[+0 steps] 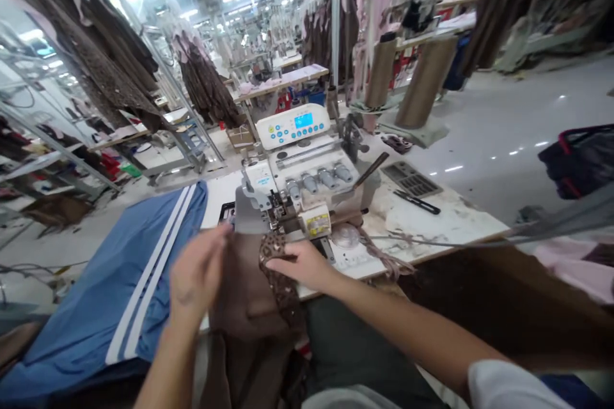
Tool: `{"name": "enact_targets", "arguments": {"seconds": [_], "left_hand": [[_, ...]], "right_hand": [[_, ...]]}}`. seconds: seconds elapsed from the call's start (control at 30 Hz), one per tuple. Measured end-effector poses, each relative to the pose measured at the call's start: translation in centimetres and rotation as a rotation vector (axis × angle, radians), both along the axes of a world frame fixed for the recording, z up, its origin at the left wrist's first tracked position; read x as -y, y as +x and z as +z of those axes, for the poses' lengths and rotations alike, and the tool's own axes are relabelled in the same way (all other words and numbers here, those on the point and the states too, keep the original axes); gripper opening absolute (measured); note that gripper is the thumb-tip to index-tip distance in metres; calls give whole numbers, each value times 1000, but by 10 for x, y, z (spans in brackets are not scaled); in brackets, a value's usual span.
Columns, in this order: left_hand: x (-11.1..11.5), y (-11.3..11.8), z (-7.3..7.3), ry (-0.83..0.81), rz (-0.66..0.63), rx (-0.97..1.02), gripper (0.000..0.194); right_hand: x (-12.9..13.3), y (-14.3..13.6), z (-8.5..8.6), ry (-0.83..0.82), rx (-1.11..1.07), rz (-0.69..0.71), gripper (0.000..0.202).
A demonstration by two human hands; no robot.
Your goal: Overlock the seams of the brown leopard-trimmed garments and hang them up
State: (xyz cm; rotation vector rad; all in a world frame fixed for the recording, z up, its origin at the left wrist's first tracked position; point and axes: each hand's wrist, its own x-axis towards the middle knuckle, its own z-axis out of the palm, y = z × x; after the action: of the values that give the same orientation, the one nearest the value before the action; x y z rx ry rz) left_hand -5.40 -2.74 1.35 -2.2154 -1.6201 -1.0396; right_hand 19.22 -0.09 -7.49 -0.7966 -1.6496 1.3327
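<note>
Brown fabric (247,275) lies across the front of the sewing machine (311,160) and hangs down into my lap. A strip of leopard-print fabric (288,297) runs along its right edge, up to the presser foot. My right hand (307,263) pinches this printed strip between thumb and fingers just in front of the foot. My left hand (199,271), somewhat blurred, is raised at the left edge of the brown fabric. Its fingers point toward the machine, with the thumb apart, and no held thing shows in it.
Blue cloth with white stripes (158,255) covers the table's left side. Black thread snips (416,201) lie on the right of the table, near a clear round dish (346,236). Two large brown thread cones (426,83) stand behind. Brown garments (204,73) hang beyond.
</note>
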Motion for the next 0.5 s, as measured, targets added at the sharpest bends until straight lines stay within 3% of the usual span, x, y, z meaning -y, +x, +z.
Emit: {"name": "enact_targets", "arguments": {"seconds": [0.07,0.17,0.33,0.5], "left_hand": [[8,21,-29,-99,-150,-55,38],[9,48,-54,-158,-170,-45,50],[-8,51,-40,-282,-149,-77,50],[-11,42,-41,-385,-72,310,51]], "right_hand": [[2,-7,-13,-18,-19,-91,39],[10,-10,-28,-72,-60,-116,39],[15,-5,-30,-162,-188,-93,33],[15,-5,-31,-158,-133,-61,37]]}}
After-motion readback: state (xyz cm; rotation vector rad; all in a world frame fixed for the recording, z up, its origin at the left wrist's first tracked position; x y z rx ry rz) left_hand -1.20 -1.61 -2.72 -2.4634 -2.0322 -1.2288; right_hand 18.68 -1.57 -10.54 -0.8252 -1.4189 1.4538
